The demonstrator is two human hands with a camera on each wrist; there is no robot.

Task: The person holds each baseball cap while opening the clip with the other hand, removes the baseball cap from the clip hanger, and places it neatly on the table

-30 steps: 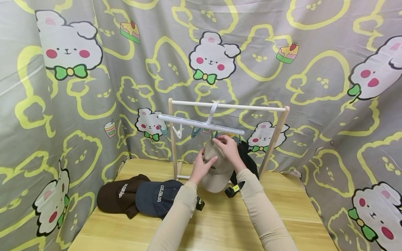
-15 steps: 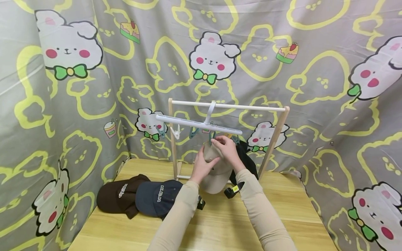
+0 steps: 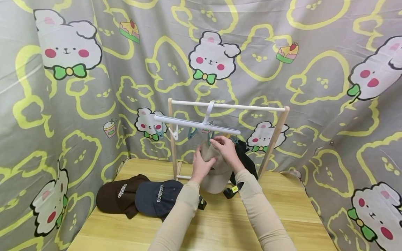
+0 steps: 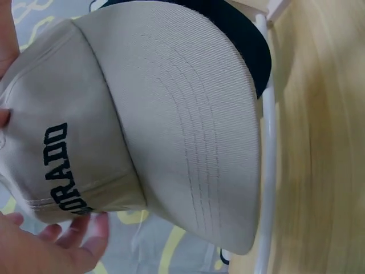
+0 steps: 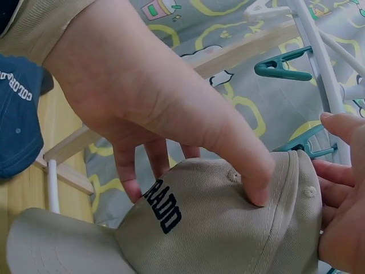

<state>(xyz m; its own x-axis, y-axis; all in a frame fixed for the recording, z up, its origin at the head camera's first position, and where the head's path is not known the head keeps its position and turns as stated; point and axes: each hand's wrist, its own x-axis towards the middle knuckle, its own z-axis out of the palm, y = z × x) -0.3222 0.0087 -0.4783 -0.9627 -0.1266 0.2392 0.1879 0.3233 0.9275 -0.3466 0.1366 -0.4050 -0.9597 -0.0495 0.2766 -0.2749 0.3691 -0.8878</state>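
A beige cap [image 3: 215, 184] with dark lettering hangs below a white clip hanger [image 3: 188, 122], brim downward. My left hand [image 3: 201, 166] grips its side; in the right wrist view the thumb presses the crown while the other fingers reach behind. At the crown's top, my right hand [image 3: 226, 149] pinches a teal clip [image 5: 308, 142] between thumb and index finger, with the clip's tips right at the cloth. In the left wrist view the brim fills the middle, and fingers of the right hand [image 4: 51, 245] show below the crown. Behind it hangs a black cap [image 3: 246, 162].
The hanger hooks onto the white top bar of a wooden-legged rack [image 3: 273, 143]. Other clips dangle at its left, including a white clip [image 3: 174, 133]. A brown cap [image 3: 113, 195] and a navy cap [image 3: 154, 198] lie on the wooden table [image 3: 226, 223]. Patterned curtains surround it.
The hanger and its clips have shifted slightly left along the bar. Both hands have moved a little left with it, keeping hold around the beige cap's crown.
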